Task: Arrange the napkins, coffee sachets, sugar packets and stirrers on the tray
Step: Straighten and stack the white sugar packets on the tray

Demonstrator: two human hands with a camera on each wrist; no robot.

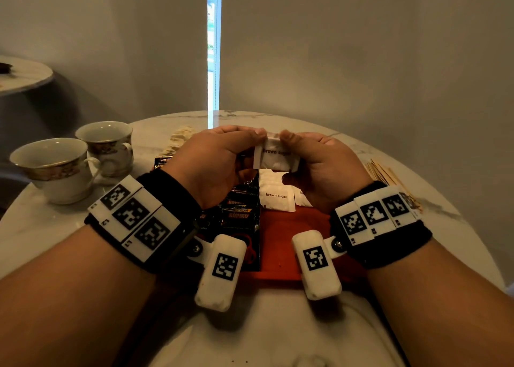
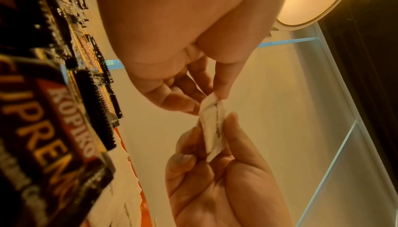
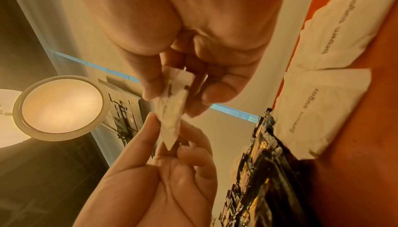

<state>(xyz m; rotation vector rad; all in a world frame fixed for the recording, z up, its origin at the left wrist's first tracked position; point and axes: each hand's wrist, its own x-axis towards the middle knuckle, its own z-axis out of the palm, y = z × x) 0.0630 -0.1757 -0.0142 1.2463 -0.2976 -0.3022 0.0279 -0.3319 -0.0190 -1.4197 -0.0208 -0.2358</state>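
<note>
Both hands are up over the red tray, sharing one white brown sugar packet: the left hand pinches its left end between thumb and fingertips, the right hand pinches the right end, so each is clamped on the same packet, held clear above the tray. From the head view the printed "brown sugar" faces up. The left wrist view catches the packet edge-on, with the black Kopiko coffee sachets looming large at the left of the picture. The right wrist view gives what the head view half hides: two more brown sugar packets lying flat on the tray, just beside the row of overlapping coffee sachets. Only the head view shows the surroundings – a marble tabletop, two teacups at the left, wooden stirrers off the tray at the right, and a pale stack, maybe napkins, behind the left hand
</note>
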